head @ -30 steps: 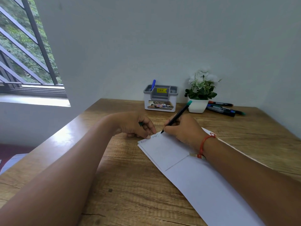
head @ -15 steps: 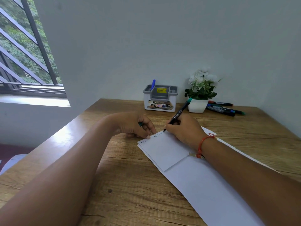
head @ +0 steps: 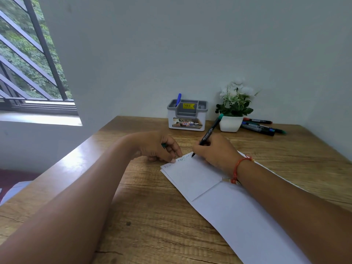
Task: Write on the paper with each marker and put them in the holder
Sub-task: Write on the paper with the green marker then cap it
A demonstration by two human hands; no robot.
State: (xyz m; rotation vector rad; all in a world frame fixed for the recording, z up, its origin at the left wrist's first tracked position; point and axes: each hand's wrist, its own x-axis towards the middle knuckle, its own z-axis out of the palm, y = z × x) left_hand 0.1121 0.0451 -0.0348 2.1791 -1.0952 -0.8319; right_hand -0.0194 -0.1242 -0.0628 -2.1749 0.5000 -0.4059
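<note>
My right hand [head: 215, 151] grips a black marker with a green end [head: 210, 131], its tip on the top edge of the white paper [head: 194, 178], where small written marks show. My left hand [head: 160, 147] has curled fingers around a green cap [head: 164, 145], and its fingertips press the paper's upper left corner. A grey-and-white holder [head: 187, 116] stands at the back with a blue marker [head: 178, 99] in its left slot. Several markers [head: 259, 126] lie on the table to the right of the plant pot.
A white pot with white flowers [head: 231, 113] stands right of the holder. A larger white sheet [head: 247, 221] lies under the paper and runs to the near right. The wooden table [head: 148, 216] meets the wall at the back; a barred window [head: 28, 60] is on the left.
My right hand has moved the marker a little to the right along the paper's top edge, and the marker stands more upright. My left hand has stayed in place.
</note>
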